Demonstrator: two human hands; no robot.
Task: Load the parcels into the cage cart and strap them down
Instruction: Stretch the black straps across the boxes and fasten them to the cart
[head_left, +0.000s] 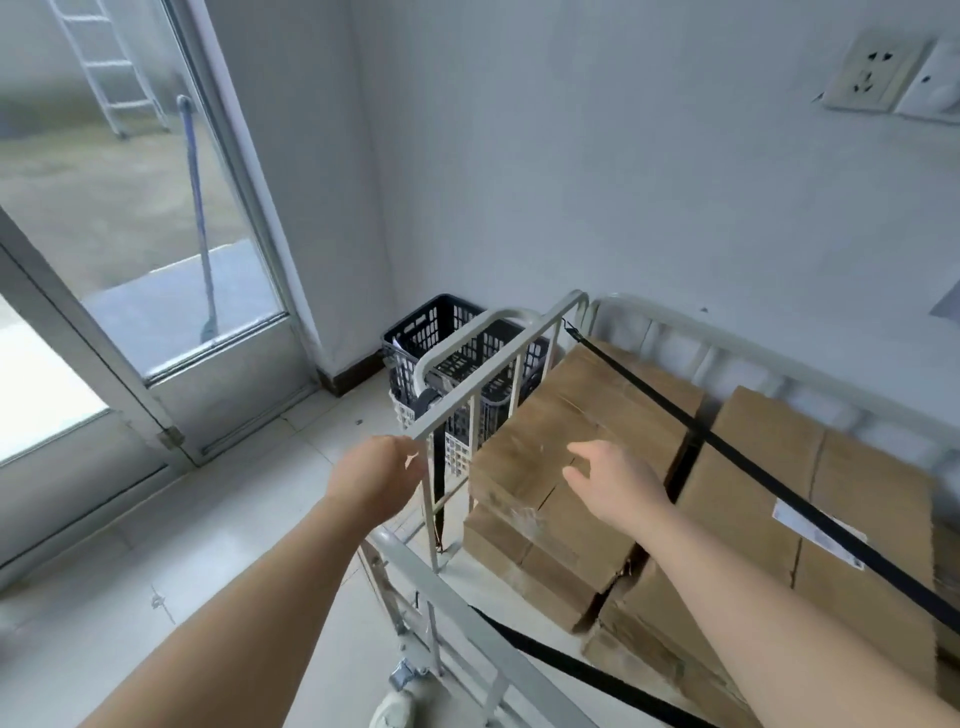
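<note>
parcels (571, 405) stacked inside cage cart (498, 375), black strap (727, 448) diagonal over tops | left hand (382, 480) curled round side rail's near corner | right hand (613, 483) fingers loose, spread above left stack | bare floor (234, 519) left of cart; basket (447, 322) at far corner

Fingers of left hand (382, 480) hidden, parcels (857, 493) cut off right

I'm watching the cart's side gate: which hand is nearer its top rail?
Left. The left hand is at the top rail's near end; the right hand hovers over a parcel.
</note>
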